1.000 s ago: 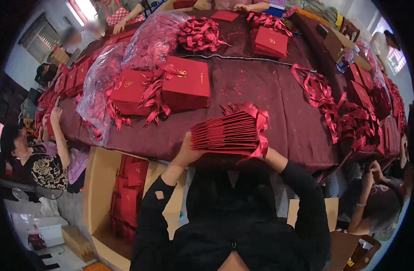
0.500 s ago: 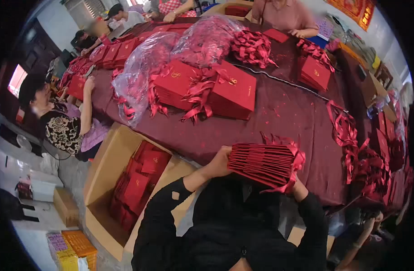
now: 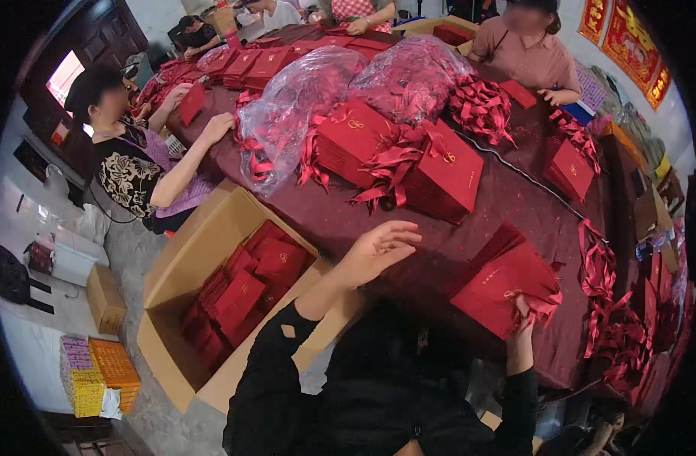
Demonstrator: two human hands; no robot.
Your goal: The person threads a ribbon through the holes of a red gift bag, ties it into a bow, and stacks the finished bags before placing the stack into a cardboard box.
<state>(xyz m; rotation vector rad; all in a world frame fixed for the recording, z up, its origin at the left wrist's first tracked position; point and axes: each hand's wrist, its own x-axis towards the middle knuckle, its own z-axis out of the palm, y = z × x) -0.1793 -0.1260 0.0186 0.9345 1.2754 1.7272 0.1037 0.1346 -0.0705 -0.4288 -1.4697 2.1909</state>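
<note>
My left hand [image 3: 380,252] is raised over the front edge of the dark red cloth-covered table [image 3: 310,220], fingers apart, holding nothing. To its right, my right hand [image 3: 524,313] grips a stack of red bags [image 3: 501,283] near their ribbon end. The stack is slightly fanned, with a gold mark on its face. Beyond my hands stand two stacks of red bags with ribbons, one on the left [image 3: 355,140] and one on the right [image 3: 448,175].
An open cardboard box [image 3: 166,334] holding red bags stands at the left. Plastic-wrapped ribbons [image 3: 412,76] lie farther back. Loose ribbons [image 3: 597,266] hang at the right. Co-workers are at the left [image 3: 128,167] and far side [image 3: 526,57].
My left hand has let go of the bags and moved away from them. The stack has turned, showing its front face, in my right hand. The view has shifted.
</note>
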